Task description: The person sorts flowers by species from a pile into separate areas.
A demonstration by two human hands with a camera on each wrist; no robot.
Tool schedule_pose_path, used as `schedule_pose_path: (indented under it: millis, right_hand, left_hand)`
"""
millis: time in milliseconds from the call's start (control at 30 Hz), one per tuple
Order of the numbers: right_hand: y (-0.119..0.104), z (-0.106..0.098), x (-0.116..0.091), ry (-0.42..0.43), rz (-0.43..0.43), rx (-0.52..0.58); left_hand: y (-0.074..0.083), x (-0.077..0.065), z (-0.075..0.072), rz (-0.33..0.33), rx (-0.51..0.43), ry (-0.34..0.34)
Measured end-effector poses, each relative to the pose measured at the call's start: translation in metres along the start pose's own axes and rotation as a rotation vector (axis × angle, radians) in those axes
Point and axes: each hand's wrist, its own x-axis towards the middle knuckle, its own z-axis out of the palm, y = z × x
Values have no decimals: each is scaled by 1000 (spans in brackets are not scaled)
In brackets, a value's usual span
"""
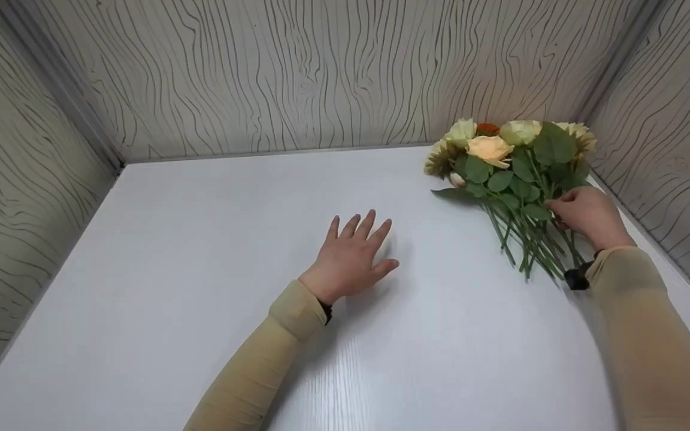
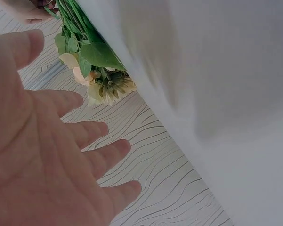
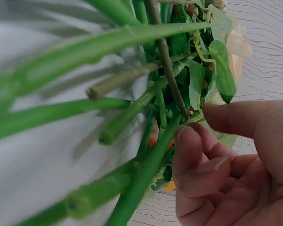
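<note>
A bunch of flowers with cream, peach and orange heads and green leaves lies at the table's back right, its stems pointing toward the front. My right hand is at the right side of the bunch. Up close in the right wrist view, its thumb and curled index finger pinch a thin brownish flower stem among thicker green stems. Over the middle of the table, my left hand is held palm down with its fingers spread and nothing in it. Its bare palm fills the left wrist view.
The white table is bounded by wood-grain patterned panels at the back and both sides. The flower heads lie close against the back panel near the right corner. A black wrist strap shows beside the stem ends.
</note>
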Motion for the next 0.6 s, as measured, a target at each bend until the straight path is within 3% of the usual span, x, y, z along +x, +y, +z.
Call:
schedule_pose_path:
  millis: [233, 433, 600]
  right_hand:
    - [2, 5, -1, -56, 46, 42]
    - [0, 6, -2, -46, 51, 51]
    - [3, 3, -6, -39, 65, 155]
  left_hand:
    - [-2, 0, 1, 3, -10, -2]
    - [-2, -1, 1, -3, -14, -12]
    - [-3, -1, 2, -2, -18, -9]
